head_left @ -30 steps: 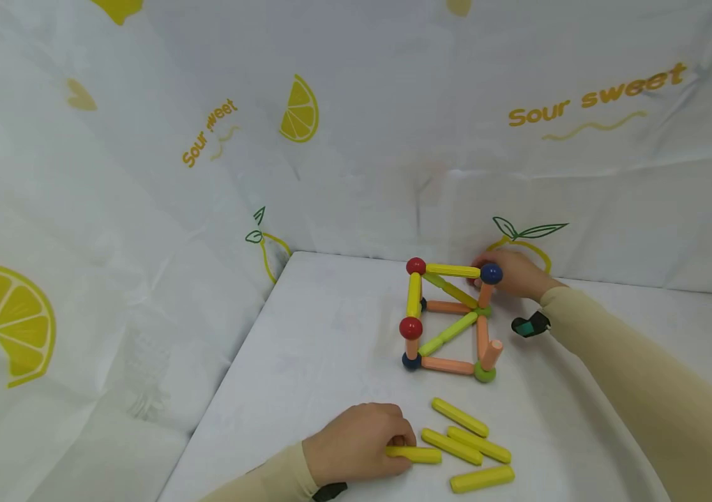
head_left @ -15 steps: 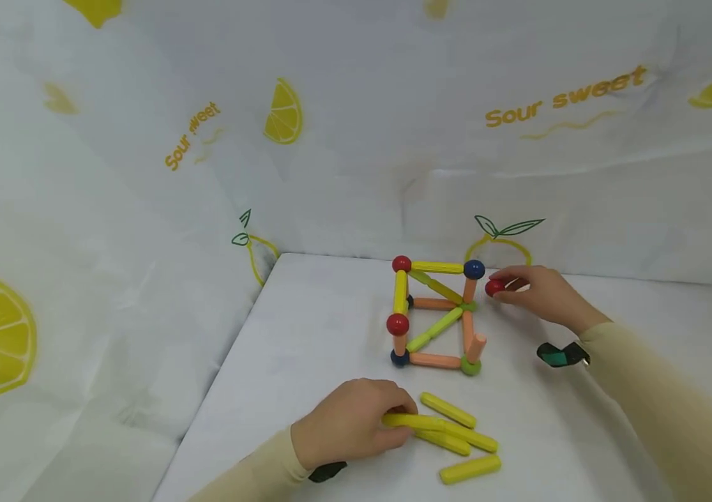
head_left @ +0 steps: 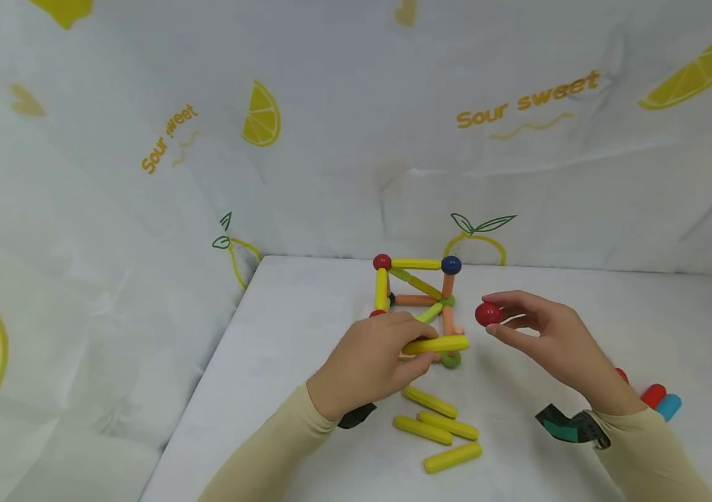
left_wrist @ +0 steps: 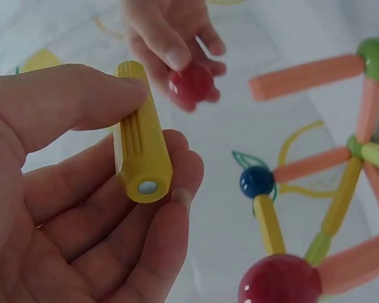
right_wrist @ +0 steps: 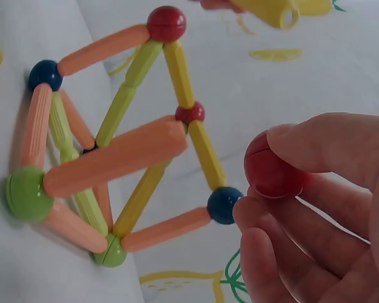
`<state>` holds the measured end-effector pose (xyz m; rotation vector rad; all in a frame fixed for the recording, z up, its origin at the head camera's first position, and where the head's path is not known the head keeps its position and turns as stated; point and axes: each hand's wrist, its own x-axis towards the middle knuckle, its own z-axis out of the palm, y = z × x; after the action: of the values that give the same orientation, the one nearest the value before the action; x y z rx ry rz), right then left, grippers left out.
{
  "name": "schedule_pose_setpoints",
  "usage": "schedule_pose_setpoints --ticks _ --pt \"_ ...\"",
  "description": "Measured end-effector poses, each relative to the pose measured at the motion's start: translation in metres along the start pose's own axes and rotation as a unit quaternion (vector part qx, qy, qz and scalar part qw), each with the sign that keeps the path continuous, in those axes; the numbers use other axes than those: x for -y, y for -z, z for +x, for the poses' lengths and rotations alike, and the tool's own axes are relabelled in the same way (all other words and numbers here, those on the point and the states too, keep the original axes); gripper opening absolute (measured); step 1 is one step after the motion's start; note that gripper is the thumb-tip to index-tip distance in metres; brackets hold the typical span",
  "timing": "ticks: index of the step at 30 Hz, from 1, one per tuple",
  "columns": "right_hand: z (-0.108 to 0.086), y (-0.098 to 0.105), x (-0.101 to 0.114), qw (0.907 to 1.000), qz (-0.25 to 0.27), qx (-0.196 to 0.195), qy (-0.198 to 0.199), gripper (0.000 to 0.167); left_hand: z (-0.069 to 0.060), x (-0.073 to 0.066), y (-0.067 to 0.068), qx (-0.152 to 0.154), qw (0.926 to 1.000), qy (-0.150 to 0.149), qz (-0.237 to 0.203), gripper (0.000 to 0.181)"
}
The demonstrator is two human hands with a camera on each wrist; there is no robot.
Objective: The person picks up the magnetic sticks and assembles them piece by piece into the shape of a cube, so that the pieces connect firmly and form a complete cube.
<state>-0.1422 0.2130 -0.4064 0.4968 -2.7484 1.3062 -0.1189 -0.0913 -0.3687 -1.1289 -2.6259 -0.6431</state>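
My left hand (head_left: 368, 362) pinches a yellow magnetic stick (left_wrist: 142, 139) between thumb and fingers; a pale metal disc shows in its end. In my right hand (head_left: 550, 341) a red ball (right_wrist: 271, 165) is held at the fingertips, apart from the stick. Behind the left hand stands a box-like frame of sticks and balls, with a blue ball (head_left: 451, 265) and a red ball (head_left: 382, 262) at its back top corners. The left hand hides part of its front. One orange stick (right_wrist: 117, 158) rises from a green ball (right_wrist: 29, 194), its upper end bare.
Several yellow sticks (head_left: 452, 457) lie on the white table (head_left: 293, 335) in front of the frame. At the right, partly behind the right forearm, lie a red piece (head_left: 653, 396) and a blue piece (head_left: 669, 406). A lemon-print sheet (head_left: 330, 160) hangs behind and at the left.
My left hand has lifted the yellow stick off the table, up in front of the frame. The right hand has brought the red ball from behind the frame forward along its right side.
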Motion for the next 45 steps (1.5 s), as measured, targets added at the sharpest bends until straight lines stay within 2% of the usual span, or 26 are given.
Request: schedule_pose_setpoints --ticks 3,6,13,21,27,31,34,45 --pt "-0.002 -0.007 0.01 0.9996 0.012 -0.009 0.023 0.043 0.007 0.005 0.002 -0.043 0.9989 -0.005 0.017 0.022" --pt "-0.003 -0.011 0.017 0.9994 0.016 -0.011 0.03 0.043 0.01 0.011 0.002 -0.06 0.9975 -0.002 0.036 0.023" --pt "-0.007 -0.017 0.02 0.9986 0.012 -0.021 0.047 0.043 0.016 0.016 0.0 -0.045 0.998 -0.008 0.045 0.026" --pt "-0.002 -0.023 0.022 0.9969 0.004 -0.025 0.074 0.042 0.017 0.021 -0.004 -0.062 0.9968 -0.023 0.044 0.021" --pt "0.0 -0.025 0.022 0.9967 -0.001 -0.029 0.076 0.042 0.017 0.026 -0.01 -0.059 0.9961 -0.026 0.059 0.021" --pt "0.001 -0.027 0.02 0.9966 -0.001 -0.032 0.076 0.041 0.019 0.028 -0.013 -0.045 0.9962 -0.02 0.071 0.023" --pt "0.001 -0.029 0.019 0.9972 -0.005 -0.03 0.068 0.041 0.019 0.029 -0.013 -0.035 0.9966 -0.013 0.074 0.023" --pt "0.004 -0.038 0.014 0.9981 -0.022 -0.03 0.049 0.043 0.019 0.035 -0.019 -0.026 0.9949 -0.01 0.097 0.024"
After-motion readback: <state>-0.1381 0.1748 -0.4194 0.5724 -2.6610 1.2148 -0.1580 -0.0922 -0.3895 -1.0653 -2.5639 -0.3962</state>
